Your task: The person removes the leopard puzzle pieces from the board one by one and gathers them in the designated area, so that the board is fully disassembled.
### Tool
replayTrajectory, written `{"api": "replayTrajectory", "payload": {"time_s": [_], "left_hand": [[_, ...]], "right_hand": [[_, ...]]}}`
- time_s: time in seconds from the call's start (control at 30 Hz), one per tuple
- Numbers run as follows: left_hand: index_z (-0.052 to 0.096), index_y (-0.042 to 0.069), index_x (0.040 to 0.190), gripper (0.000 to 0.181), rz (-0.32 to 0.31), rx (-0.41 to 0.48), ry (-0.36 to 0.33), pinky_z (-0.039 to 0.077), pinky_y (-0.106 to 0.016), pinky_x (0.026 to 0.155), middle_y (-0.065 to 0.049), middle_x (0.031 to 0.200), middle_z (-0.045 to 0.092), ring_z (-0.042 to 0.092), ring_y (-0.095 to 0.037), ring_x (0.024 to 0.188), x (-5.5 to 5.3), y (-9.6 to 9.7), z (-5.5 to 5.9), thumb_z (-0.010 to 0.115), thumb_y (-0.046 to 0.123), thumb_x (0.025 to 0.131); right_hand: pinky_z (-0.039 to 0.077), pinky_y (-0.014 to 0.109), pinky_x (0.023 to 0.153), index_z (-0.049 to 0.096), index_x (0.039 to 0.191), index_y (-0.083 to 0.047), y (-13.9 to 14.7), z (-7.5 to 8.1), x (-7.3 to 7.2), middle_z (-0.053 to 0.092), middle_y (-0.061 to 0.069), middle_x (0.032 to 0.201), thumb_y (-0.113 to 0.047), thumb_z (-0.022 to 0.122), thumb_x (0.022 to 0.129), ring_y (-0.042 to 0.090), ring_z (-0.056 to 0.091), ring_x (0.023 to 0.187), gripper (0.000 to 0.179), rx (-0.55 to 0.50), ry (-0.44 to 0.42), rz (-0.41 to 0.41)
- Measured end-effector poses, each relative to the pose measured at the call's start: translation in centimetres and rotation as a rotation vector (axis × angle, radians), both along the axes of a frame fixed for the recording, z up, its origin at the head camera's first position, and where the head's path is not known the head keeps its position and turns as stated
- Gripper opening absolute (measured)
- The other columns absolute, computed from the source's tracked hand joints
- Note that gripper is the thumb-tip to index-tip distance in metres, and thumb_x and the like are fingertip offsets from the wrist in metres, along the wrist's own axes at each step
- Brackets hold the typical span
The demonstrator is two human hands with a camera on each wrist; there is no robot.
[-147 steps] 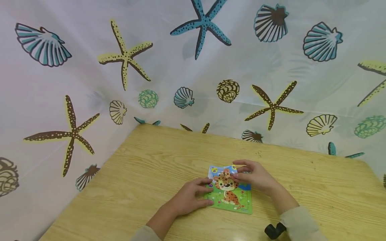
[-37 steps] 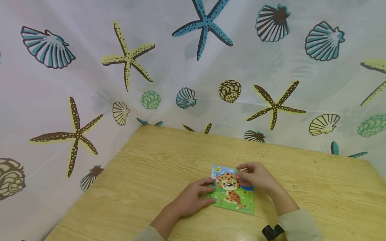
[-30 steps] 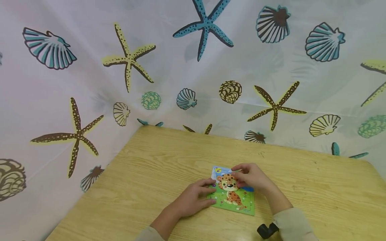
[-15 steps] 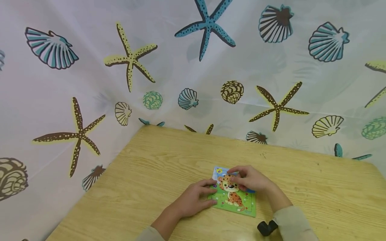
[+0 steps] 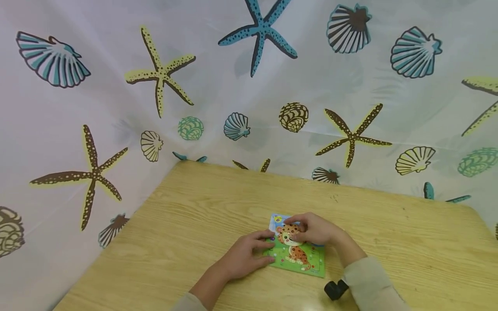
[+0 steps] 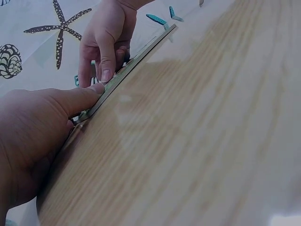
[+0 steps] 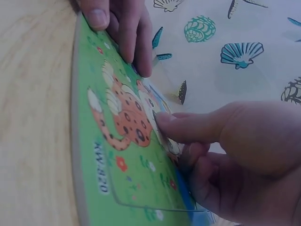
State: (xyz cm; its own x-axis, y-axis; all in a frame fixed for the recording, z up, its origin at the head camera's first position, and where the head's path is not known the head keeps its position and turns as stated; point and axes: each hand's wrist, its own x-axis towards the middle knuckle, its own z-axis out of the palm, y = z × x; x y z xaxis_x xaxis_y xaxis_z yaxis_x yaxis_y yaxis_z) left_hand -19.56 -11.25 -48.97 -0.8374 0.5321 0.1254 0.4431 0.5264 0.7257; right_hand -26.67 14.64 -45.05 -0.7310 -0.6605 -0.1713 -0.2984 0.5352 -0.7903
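A flat, square jigsaw puzzle (image 5: 310,258) with a spotted leopard cub on green grass lies on the table. It appears edge-on in the left wrist view, and close up in the right wrist view. My left hand (image 5: 246,255) rests along its left edge, fingertips and thumb on the border. Over the upper part of the picture, my right hand (image 5: 317,230) touches the surface with its thumb (image 7: 188,126) on the cub's face and a forefinger near the top edge. That hand hides the upper right of the puzzle; whether it pinches a piece is not visible.
The wooden table (image 5: 186,233) extends around the puzzle. Behind it and at the left hangs a white curtain (image 5: 210,90) with printed starfish and shells. A small black device (image 5: 335,289) sits beside the right sleeve.
My right hand has moved left from the puzzle's upper right over the cub's face. Several seconds ago a raised piece showed by the cub's head; the picture now lies flatter. My left hand stays put.
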Motion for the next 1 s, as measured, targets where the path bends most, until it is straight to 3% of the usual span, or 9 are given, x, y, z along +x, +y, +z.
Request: {"api": "replayTrajectory", "payload": {"time_s": [0.13,0.23,0.33,0.4,0.57,0.67,0.73,0.83,1.0], "left_hand": [[0.068,0.006,0.127,0.044,-0.020,0.001,0.012,0.040,-0.050,0.116,-0.004,0.150,0.052,0.045,-0.029,0.142,-0.1,0.1,0.2,0.070,0.035,0.093],[0.068,0.006,0.127,0.044,-0.023,0.001,0.025,0.040,-0.050,0.116,-0.004,0.150,0.052,0.046,-0.029,0.142,-0.4,0.3,0.3,0.070,0.035,0.093],[0.068,0.006,0.126,0.044,-0.017,-0.001,0.030,0.040,-0.049,0.116,-0.003,0.149,0.052,0.046,-0.028,0.142,-0.7,0.3,0.5,0.071,0.034,0.093],[0.068,0.006,0.126,0.043,-0.012,-0.002,0.033,0.040,-0.048,0.116,-0.003,0.149,0.052,0.046,-0.028,0.142,-0.9,0.3,0.6,0.072,0.033,0.093],[0.069,0.005,0.126,0.043,-0.006,0.010,0.019,0.040,-0.049,0.116,-0.005,0.149,0.052,0.045,-0.029,0.142,-1.0,0.2,1.1,0.072,0.032,0.092],[0.068,0.005,0.125,0.043,-0.003,0.007,0.011,0.039,-0.049,0.117,-0.005,0.149,0.053,0.045,-0.029,0.142,-1.0,0.1,1.2,0.073,0.032,0.092],[0.068,0.005,0.125,0.043,0.005,0.000,0.014,0.038,-0.049,0.117,-0.004,0.149,0.053,0.045,-0.029,0.142,-1.0,0.1,1.1,0.073,0.032,0.092],[0.069,0.005,0.125,0.043,0.016,-0.004,0.014,0.038,-0.050,0.117,-0.004,0.148,0.053,0.046,-0.029,0.141,-0.8,0.0,0.9,0.073,0.032,0.091],[0.069,0.005,0.125,0.044,0.013,0.010,-0.006,0.038,-0.050,0.117,-0.005,0.148,0.053,0.046,-0.029,0.141,-0.3,0.0,0.6,0.074,0.032,0.091]], "right_hand": [[0.037,0.020,0.045,0.059,0.136,-0.005,-0.2,0.1,0.4,0.045,0.000,0.058,-0.009,0.067,0.095,0.008,0.039,0.045,0.042,0.034,0.056,-0.040],[0.041,0.025,0.056,0.061,0.134,-0.009,-0.3,0.4,0.8,0.054,0.013,0.084,-0.010,0.069,0.094,0.017,0.046,0.063,0.040,0.065,0.101,-0.103],[0.041,0.030,0.069,0.061,0.133,-0.012,-0.4,0.6,1.0,0.045,0.024,0.117,-0.013,0.069,0.094,0.023,0.045,0.084,0.040,0.088,0.127,-0.154],[0.041,0.031,0.072,0.061,0.134,-0.015,-0.5,0.7,1.0,0.039,0.024,0.126,-0.015,0.069,0.094,0.023,0.044,0.087,0.040,0.083,0.127,-0.183],[0.041,0.025,0.055,0.060,0.134,-0.009,-0.3,0.5,0.6,0.059,0.028,0.117,-0.011,0.069,0.094,0.017,0.045,0.062,0.041,-0.031,0.133,-0.180],[0.046,0.021,0.048,0.056,0.138,-0.001,-0.1,-0.1,0.3,0.065,0.025,0.121,-0.007,0.069,0.094,0.009,0.051,0.053,0.046,-0.137,0.053,-0.221],[0.055,0.021,0.057,0.052,0.140,0.002,0.0,-0.5,0.4,0.056,0.025,0.134,-0.006,0.064,0.096,0.009,0.060,0.065,0.046,-0.212,-0.017,-0.297],[0.063,0.028,0.069,0.048,0.142,0.006,0.0,-1.0,0.7,0.052,0.029,0.133,-0.001,0.053,0.101,0.015,0.067,0.080,0.042,-0.311,-0.084,-0.383],[0.063,0.031,0.067,0.050,0.139,0.005,-0.3,-1.3,1.5,0.053,0.028,0.131,0.003,0.044,0.103,0.018,0.067,0.080,0.037,-0.362,-0.110,-0.475]]}}
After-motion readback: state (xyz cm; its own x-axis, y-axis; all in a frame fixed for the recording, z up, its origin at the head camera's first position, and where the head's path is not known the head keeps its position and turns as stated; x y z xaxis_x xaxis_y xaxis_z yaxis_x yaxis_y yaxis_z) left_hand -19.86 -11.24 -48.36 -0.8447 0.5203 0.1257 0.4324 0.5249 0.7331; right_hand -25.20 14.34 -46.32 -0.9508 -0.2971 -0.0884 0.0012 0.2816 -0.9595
